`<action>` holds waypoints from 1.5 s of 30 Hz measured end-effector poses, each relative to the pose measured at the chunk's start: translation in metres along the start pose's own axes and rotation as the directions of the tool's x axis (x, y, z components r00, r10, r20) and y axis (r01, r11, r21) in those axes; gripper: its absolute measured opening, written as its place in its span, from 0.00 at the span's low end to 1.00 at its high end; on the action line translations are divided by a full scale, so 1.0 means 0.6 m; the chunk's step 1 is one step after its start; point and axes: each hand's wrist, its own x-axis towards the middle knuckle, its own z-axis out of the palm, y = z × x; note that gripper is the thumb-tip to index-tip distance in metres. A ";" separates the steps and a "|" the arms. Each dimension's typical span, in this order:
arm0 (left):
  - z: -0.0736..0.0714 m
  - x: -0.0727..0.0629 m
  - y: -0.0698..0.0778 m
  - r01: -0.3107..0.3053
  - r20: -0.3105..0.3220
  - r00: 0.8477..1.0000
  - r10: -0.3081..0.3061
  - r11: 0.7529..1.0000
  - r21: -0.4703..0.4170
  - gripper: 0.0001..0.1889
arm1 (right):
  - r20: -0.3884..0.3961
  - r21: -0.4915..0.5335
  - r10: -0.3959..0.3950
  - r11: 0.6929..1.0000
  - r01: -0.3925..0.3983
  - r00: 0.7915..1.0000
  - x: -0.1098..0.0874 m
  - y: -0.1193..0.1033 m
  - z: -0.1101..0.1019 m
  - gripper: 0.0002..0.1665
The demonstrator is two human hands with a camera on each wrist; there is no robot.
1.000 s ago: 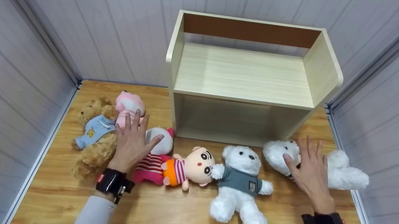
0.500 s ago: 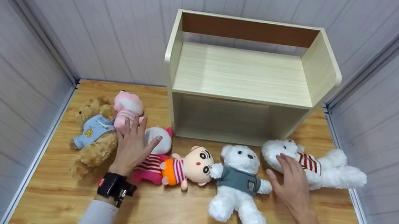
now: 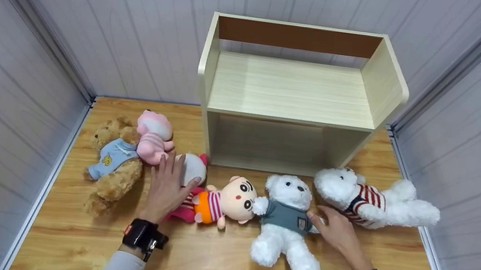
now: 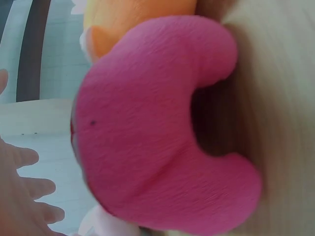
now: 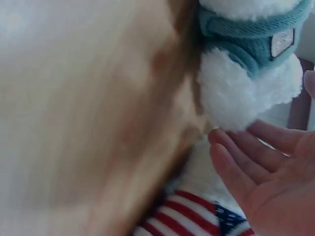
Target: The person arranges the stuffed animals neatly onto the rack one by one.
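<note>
In the head view my left hand [image 3: 167,190] is over the left side of a plush doll [image 3: 193,170] with a white head and magenta trousers, its fingers extended. The left wrist view has the doll's magenta bottom [image 4: 142,128] large in front, with spread fingertips at the left edge. My right hand [image 3: 339,234] is beside a white teddy bear [image 3: 287,220] in a teal sweater, fingers fairly straight. Its fingertips are right at the bear's furry arm [image 5: 229,93] in the right wrist view. Behind that hand lies another white teddy bear [image 3: 371,201] in a striped sweater.
A pale wooden shelf unit [image 3: 292,91] stands against the back wall. An orange-trousered doll [image 3: 224,202] lies between the magenta doll and the teal-sweatered bear. On the left are a brown teddy bear [image 3: 118,161] and a pink plush toy [image 3: 154,137]. Panel walls close in both sides.
My right hand has moved left and down from the striped-sweater bear to the teal-sweatered bear's arm. My left hand has shifted slightly right and down, away from the pink plush toy.
</note>
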 end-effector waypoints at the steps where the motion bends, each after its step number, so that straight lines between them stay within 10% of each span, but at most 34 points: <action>1: 0.003 -0.001 0.000 0.001 0.000 1.000 -0.001 1.000 -0.011 0.45 | 0.018 0.016 0.022 1.000 -0.022 1.000 0.001 0.002 0.003 0.35; 19: 0.018 -0.009 0.012 -0.144 -0.201 0.970 0.138 0.990 -0.015 0.32 | 0.220 0.385 0.097 0.905 -0.178 0.971 0.026 0.017 0.033 0.34; 38: 0.034 -0.015 0.063 -0.305 -0.234 0.928 0.289 0.952 -0.035 0.24 | 0.117 0.581 0.115 0.798 -0.162 0.986 0.022 0.006 0.037 0.31; 45: 0.042 -0.018 0.102 -0.320 -0.207 0.937 0.281 0.928 -0.192 0.26 | 0.063 0.551 0.125 0.823 -0.139 0.990 0.026 -0.006 0.011 0.32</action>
